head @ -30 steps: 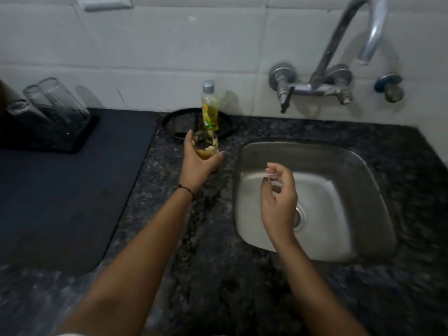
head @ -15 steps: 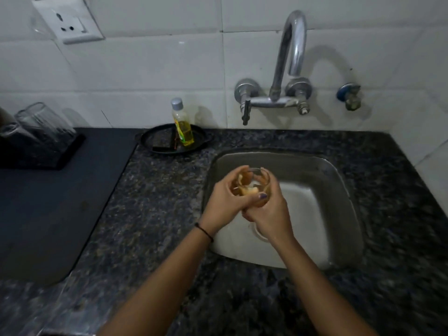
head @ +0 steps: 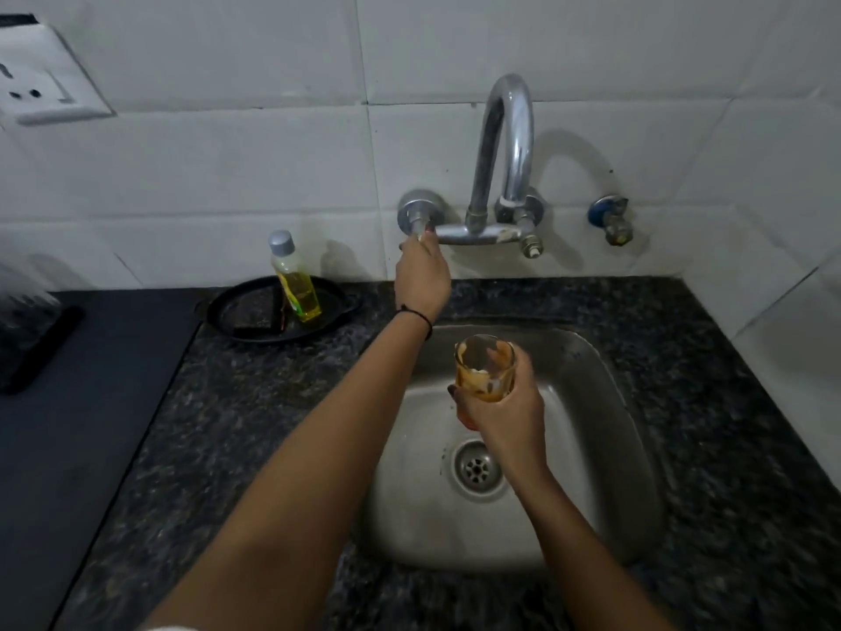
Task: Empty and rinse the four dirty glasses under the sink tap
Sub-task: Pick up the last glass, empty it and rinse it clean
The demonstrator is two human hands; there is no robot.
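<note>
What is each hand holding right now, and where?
Right hand grips the dirty glass around its lower body; left hand grips the tap handle.

The small clear glass [head: 484, 366], smeared with orange-brown residue, is now in the right hand [head: 505, 416] alone, upright over the stainless steel sink [head: 605, 403] — no longer in the left hand [head: 421, 277] by the dark speckled counter [head: 255, 403], nor clasped by both. The left hand is off it and grips the chrome tap handle [head: 416, 216].

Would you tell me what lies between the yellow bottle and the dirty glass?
In the head view, the left wrist, with its black band, crosses that stretch above the counter.
</note>
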